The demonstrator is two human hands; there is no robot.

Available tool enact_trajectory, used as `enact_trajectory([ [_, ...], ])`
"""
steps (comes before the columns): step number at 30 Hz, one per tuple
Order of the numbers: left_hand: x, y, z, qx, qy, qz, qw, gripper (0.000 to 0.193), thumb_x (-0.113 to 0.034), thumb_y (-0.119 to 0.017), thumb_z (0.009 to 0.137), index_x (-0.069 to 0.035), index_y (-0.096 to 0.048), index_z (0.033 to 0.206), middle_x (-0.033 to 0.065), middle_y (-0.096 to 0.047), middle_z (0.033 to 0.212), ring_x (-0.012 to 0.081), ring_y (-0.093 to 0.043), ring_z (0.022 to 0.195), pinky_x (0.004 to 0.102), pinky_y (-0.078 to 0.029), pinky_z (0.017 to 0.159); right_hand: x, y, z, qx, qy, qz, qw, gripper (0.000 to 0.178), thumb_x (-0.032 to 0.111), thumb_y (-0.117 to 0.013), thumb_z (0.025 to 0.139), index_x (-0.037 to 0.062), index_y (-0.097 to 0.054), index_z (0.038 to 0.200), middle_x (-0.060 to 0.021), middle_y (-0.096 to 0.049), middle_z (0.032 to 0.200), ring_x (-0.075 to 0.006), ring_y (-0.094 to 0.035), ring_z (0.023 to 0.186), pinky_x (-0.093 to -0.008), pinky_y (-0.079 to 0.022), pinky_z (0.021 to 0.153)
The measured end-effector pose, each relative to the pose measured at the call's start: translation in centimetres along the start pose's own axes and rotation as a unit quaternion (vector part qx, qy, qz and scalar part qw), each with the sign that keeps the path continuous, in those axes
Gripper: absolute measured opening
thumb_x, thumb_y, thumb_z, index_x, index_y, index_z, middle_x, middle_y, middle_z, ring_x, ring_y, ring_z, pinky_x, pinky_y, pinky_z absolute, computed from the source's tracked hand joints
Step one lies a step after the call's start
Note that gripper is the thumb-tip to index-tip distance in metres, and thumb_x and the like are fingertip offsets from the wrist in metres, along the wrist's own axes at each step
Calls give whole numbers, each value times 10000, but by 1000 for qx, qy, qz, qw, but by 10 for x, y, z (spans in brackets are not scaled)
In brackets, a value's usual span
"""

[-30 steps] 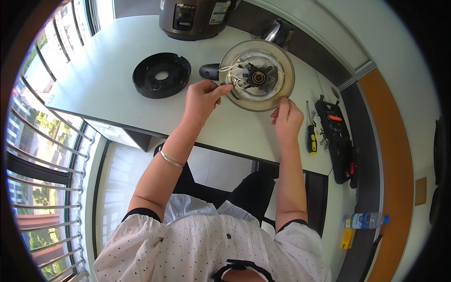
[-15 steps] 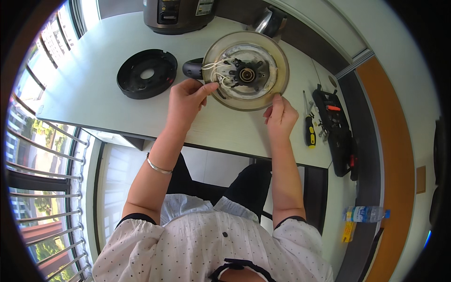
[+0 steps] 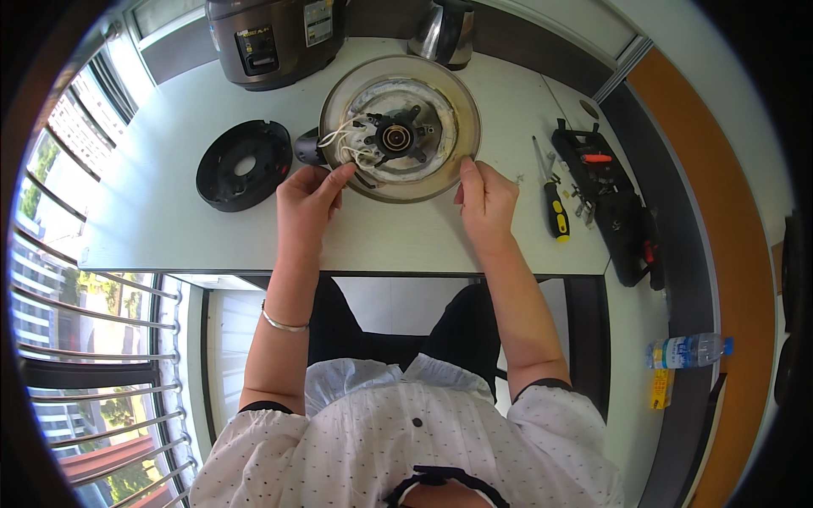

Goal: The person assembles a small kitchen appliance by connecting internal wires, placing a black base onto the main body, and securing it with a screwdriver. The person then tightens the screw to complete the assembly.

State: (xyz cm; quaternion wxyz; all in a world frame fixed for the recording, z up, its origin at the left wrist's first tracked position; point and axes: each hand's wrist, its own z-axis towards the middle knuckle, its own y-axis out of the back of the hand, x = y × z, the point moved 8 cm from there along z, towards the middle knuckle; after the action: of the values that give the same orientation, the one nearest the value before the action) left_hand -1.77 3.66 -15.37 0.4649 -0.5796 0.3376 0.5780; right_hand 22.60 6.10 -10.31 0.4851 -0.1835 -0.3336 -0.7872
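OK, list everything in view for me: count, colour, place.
round appliance: 1, tan and grey, table centre
handle: 1, black, appliance's left
wires: several, white, on appliance
cover: 1, black, table left
cooker: 1, brown, table's back left
kettle: 1, silver and black, behind appliance
screwdriver: 1, black and yellow, table right
bits: several, silver, by screwdriver
case: 1, black, right of screwdriver
bottle: 1, clear, far right
pack: 1, yellow, by bottle
table: 1, white, under appliance
window: 1, grey bars, far left
bracelet: 1, silver, left forearm
shirt: 1, dotted white, bottom
trousers: 1 pair, black, below table
left grip: 1, bare, appliance's near left rim
right grip: 1, bare, appliance's near right rim
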Motion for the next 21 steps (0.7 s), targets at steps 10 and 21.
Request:
enact_trajectory([
  [10,-3,-2,-1,3,-8,6,1000,325,-241,-785,789,-27,-583,651,-3,-522,530,42,-397,433,197,-264,411,0,1,0,10,21,-14,1000,397,218,-542,938,0,-548,606,-69,-510,470,-162,-492,404,-294,-382,423],
  [21,0,-2,0,3,-1,44,999,337,-272,-790,775,-8,-614,658,5,-533,530,58,-454,463,214,-319,437,-8,0,-4,21,-35,20,999,391,230,-515,955,-22,-595,668,-46,-533,490,-88,-457,384,-241,-350,387],
])
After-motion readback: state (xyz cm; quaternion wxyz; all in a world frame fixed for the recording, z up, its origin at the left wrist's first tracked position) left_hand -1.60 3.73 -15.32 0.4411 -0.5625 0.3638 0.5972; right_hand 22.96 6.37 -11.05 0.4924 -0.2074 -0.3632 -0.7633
